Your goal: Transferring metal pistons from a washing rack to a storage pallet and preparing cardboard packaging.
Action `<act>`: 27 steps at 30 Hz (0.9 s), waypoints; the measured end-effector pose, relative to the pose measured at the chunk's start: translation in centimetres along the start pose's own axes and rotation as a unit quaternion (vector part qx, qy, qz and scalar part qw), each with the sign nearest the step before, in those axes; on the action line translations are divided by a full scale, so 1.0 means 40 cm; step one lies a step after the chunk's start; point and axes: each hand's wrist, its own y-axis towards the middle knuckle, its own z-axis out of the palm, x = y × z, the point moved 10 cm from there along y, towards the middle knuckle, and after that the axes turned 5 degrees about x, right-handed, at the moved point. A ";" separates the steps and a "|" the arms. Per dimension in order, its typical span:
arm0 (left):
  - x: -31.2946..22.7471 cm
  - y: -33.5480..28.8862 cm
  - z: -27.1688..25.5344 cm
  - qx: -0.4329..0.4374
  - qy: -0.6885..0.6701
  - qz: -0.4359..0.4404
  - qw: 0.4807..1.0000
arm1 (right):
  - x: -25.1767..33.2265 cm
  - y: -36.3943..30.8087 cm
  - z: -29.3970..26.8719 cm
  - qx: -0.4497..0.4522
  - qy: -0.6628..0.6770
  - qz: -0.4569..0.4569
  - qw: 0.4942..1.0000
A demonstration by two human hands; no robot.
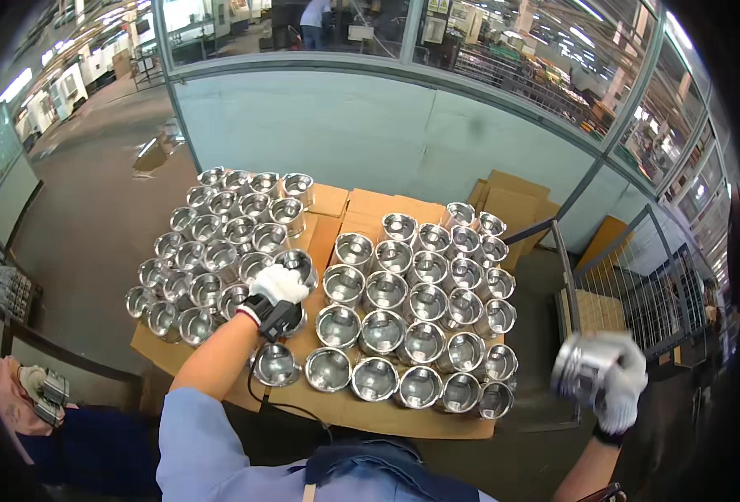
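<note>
I see cardboard (412, 425) spread beneath the left hand (279, 284), bearing rows of shiny metal cylinders (385, 290) on both sides of it. Well to its right, off the cardboard, I have the gloved right hand (623, 389) grasping a lone cylinder (583, 366). The left meets its nearest cylinder (300, 263); whether it grips, I cannot tell.
</note>
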 end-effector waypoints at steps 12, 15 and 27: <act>-0.097 -0.161 0.006 -0.166 0.031 0.185 0.968 | -0.159 0.866 0.627 0.107 -0.330 -0.024 0.938; -0.103 -0.255 -0.043 -0.187 -0.056 0.142 0.970 | -0.274 0.958 0.767 0.116 -0.383 0.014 0.917; -0.085 -0.380 0.137 -0.126 -0.081 -0.029 0.988 | -0.694 1.064 1.011 0.281 -0.613 0.069 0.735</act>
